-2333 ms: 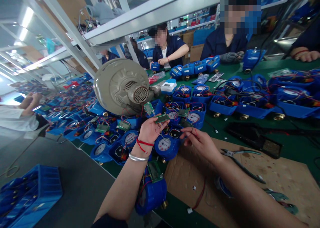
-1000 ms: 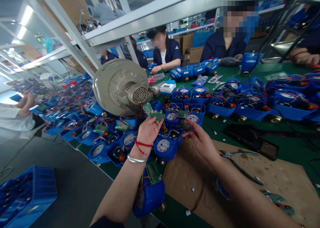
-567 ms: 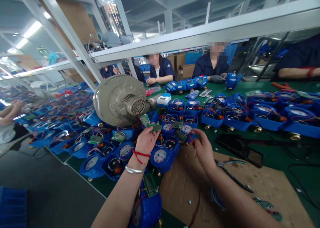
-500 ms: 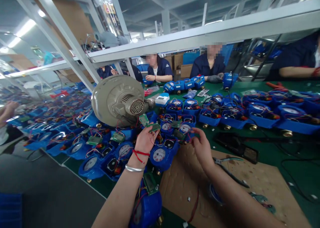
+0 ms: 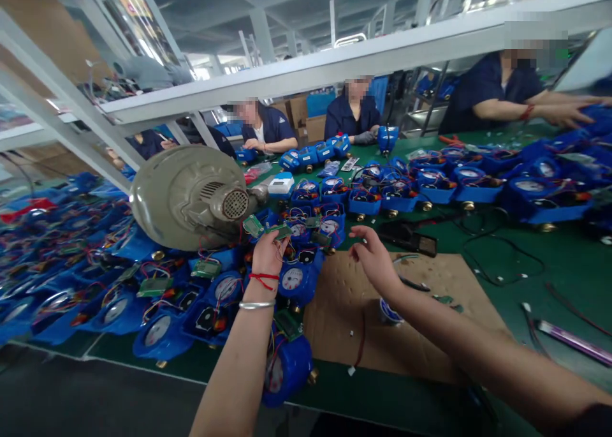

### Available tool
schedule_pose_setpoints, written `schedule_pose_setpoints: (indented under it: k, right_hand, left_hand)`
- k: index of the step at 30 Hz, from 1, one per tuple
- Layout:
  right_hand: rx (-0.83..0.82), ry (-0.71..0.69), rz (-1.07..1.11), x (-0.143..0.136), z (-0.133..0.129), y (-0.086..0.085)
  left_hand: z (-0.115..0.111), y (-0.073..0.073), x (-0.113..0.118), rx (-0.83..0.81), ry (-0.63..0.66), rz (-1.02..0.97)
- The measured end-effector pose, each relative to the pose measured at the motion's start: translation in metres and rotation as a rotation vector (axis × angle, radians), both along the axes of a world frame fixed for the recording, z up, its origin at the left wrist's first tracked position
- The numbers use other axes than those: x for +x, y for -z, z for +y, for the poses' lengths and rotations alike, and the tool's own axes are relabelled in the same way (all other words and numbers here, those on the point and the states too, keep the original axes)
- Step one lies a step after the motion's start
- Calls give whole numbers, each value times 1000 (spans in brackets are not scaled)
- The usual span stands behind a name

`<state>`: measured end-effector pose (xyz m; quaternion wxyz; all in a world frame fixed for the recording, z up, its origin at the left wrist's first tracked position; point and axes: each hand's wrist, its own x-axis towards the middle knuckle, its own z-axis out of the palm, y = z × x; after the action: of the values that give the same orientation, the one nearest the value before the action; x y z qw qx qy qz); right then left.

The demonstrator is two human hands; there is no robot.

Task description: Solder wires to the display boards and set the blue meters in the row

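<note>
My left hand, with a red string and a silver bangle at the wrist, grips a small green circuit board with thin wires hanging from it. Just right of it is a blue water meter with a white round dial, its wires loose. My right hand hovers over the cardboard, right of the meters. Its fingers are loosely bent and apart, with nothing visible between them. Another green board lies beyond my left hand. Nearest me stands a blue meter with a board on top.
A large beige blower stands at the back left among many blue meters. The cardboard sheet bears a small round roll and pliers. A black tool lies behind. Co-workers sit across the green table, under a white shelf.
My right hand has drawn away from the meters' wires, its fingers opening. The left keeps the circuit board. The view has turned right, and a co-worker at the right now reaches toward meters.
</note>
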<state>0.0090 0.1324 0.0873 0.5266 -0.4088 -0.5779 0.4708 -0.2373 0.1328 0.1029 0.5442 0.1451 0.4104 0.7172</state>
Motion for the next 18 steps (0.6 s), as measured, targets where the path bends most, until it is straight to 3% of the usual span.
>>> schedule_pose_setpoints:
  k: [5,11,14,18]
  right_hand:
    - [95,-87,-349,54,-58,15]
    - [417,-137,-787,115,-100,45]
    - [468,-125,-901,121,-103,47]
    - [437,-127,-882,107,-96,32]
  left_hand:
    - [1,-2,10,-2,-111,182]
    - [2,1,8,34,-85,315]
    - [5,4,6,22,-72,337]
    - [3,2,11,21,-34,376]
